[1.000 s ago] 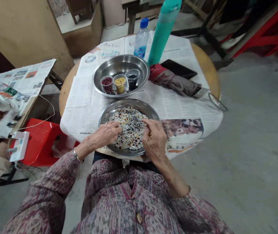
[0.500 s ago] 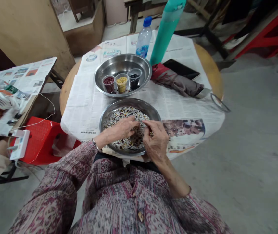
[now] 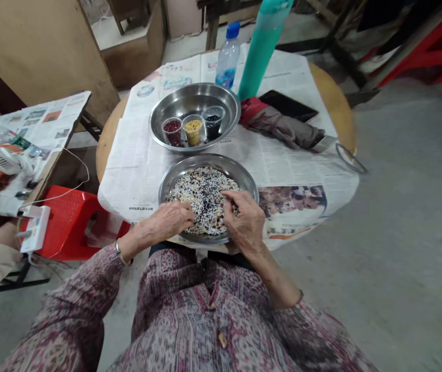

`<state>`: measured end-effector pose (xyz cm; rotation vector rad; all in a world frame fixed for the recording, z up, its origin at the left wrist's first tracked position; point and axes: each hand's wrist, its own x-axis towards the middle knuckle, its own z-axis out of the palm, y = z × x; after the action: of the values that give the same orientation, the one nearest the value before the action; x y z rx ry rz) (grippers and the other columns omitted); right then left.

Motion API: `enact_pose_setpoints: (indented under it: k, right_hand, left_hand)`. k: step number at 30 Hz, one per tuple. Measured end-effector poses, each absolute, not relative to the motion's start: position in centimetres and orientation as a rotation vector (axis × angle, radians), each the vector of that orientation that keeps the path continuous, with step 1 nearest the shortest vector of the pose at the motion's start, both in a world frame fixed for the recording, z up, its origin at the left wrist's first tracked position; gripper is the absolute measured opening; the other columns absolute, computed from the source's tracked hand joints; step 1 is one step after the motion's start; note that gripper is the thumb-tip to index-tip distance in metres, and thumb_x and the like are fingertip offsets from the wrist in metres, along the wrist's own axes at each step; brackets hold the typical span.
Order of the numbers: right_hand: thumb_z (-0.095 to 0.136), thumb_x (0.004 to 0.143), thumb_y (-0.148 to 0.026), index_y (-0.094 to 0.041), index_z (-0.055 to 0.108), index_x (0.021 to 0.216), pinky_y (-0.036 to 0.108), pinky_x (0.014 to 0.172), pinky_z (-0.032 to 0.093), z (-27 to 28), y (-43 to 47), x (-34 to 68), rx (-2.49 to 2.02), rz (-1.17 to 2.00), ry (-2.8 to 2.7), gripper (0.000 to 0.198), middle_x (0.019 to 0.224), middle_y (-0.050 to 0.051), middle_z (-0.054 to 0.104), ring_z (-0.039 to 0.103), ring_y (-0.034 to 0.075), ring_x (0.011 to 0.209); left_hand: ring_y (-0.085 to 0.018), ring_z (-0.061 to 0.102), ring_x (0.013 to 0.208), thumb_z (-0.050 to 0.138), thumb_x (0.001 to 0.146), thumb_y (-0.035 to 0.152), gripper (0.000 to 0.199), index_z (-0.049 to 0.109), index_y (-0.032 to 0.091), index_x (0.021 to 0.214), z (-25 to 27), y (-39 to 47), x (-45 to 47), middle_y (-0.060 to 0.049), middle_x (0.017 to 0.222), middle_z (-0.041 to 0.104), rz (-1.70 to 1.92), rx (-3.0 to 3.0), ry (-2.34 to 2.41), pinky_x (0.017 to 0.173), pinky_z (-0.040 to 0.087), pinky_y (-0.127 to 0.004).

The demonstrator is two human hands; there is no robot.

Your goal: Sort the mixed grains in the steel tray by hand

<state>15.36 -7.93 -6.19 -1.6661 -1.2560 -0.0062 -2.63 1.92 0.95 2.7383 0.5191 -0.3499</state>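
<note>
A shallow steel basin near the table's front edge holds mixed white grains with dark, red and yellow ones among them. Over its left front rim is my left hand, fingers curled together at the grains. My right hand hangs over the basin's right side, thumb and forefinger drawn together; whatever they hold is too small to tell. Behind stands a second steel basin, with a cup of dark red beans, a cup of yellow grains and a cup of black beans inside.
Newspaper covers the round table. At the back are a blue-capped bottle and a tall teal bottle. A folded umbrella and a black tablet-like object lie right. A red stool with a power strip stands left.
My left hand has moved left and toward me, from the basin's middle to its near-left rim, uncovering grains. My right hand has shifted slightly and stays over the right side.
</note>
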Motion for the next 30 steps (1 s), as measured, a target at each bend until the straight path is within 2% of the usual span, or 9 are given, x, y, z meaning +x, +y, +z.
enact_pose_setpoints:
  k: [5,8,11,13,15,17,21,26,30]
  right_hand:
    - [0.049,0.093,-0.018,-0.018,0.071,0.101,0.038,0.085,0.056,-6.4,-7.9,15.4,-1.658,-0.03,-1.266,0.024,0.096,0.009,0.074,0.069,0.021,0.091]
    - [0.049,0.093,-0.019,-0.019,0.071,0.101,0.038,0.085,0.056,-6.3,-7.9,15.3,-1.662,-0.036,-1.246,0.024,0.096,0.008,0.074,0.069,0.021,0.09]
    - [0.048,0.094,-0.019,-0.02,0.071,0.102,0.037,0.085,0.057,-6.2,-7.9,15.3,-1.656,-0.044,-1.228,0.024,0.095,0.007,0.074,0.069,0.02,0.089]
    - [0.048,0.094,-0.019,-0.021,0.07,0.103,0.036,0.085,0.057,-6.2,-7.9,15.3,-1.653,-0.048,-1.227,0.024,0.095,0.007,0.074,0.069,0.019,0.089]
    - [0.049,0.094,-0.018,-0.021,0.07,0.104,0.036,0.084,0.057,-6.2,-7.9,15.3,-1.655,-0.057,-1.228,0.024,0.096,0.007,0.074,0.069,0.019,0.09]
    - [0.049,0.094,-0.018,-0.02,0.07,0.104,0.037,0.084,0.057,-6.3,-7.9,15.3,-1.659,-0.066,-1.233,0.024,0.096,0.007,0.074,0.069,0.019,0.09]
    - [0.048,0.094,-0.018,-0.019,0.07,0.104,0.037,0.084,0.057,-6.4,-7.9,15.3,-1.656,-0.067,-1.244,0.024,0.096,0.008,0.074,0.069,0.02,0.09]
    - [0.048,0.093,-0.018,-0.019,0.071,0.104,0.037,0.084,0.056,-6.4,-7.8,15.3,-1.668,-0.058,-1.233,0.025,0.096,0.008,0.074,0.069,0.02,0.089]
    - [0.048,0.092,-0.017,-0.018,0.071,0.103,0.036,0.083,0.056,-6.5,-7.7,15.3,-1.657,-0.068,-1.236,0.026,0.095,0.008,0.074,0.069,0.02,0.088]
  left_hand:
    - [-0.019,0.059,0.101,0.052,0.098,0.019,0.012,0.059,0.017,0.107,0.0,2.8,-1.0,-0.006,0.112,0.057,-0.218,2.783,0.704,0.087,0.051,-0.031]
    - [-0.022,0.054,0.117,0.052,0.096,0.014,0.029,0.052,0.02,0.125,-1.0,3.9,0.9,-0.008,0.127,0.052,-0.031,2.789,0.638,0.098,0.05,-0.034]
    - [-0.024,0.05,0.124,0.05,0.097,0.014,0.034,0.049,0.02,0.131,-1.1,4.4,2.1,-0.01,0.135,0.048,0.045,2.797,0.643,0.101,0.05,-0.038]
    - [-0.027,0.049,0.125,0.059,0.096,0.023,0.038,0.049,0.022,0.132,-0.7,4.1,2.2,-0.01,0.135,0.047,0.017,2.798,0.622,0.1,0.051,-0.041]
    - [-0.031,0.048,0.126,0.071,0.088,0.033,0.05,0.05,0.025,0.133,-0.5,3.3,1.7,-0.01,0.136,0.046,-0.074,2.802,0.545,0.098,0.053,-0.043]
    - [-0.031,0.05,0.122,0.075,0.085,0.03,0.051,0.053,0.024,0.131,-0.6,2.5,1.2,-0.011,0.134,0.047,-0.15,2.798,0.475,0.097,0.053,-0.043]
    - [-0.021,0.06,0.103,0.055,0.091,0.01,0.023,0.062,0.016,0.112,-1.5,2.1,1.2,-0.009,0.112,0.059,-0.126,2.753,0.487,0.095,0.052,-0.035]
    - [-0.019,0.061,0.096,0.049,0.088,0.005,0.023,0.066,0.017,0.099,-2.0,4.4,1.3,-0.005,0.097,0.064,0.043,2.728,0.649,0.094,0.051,-0.034]
    - [-0.019,0.062,0.099,0.052,0.093,0.012,0.019,0.065,0.018,0.105,-1.0,5.6,-0.3,-0.006,0.106,0.065,0.193,2.698,0.832,0.098,0.05,-0.036]
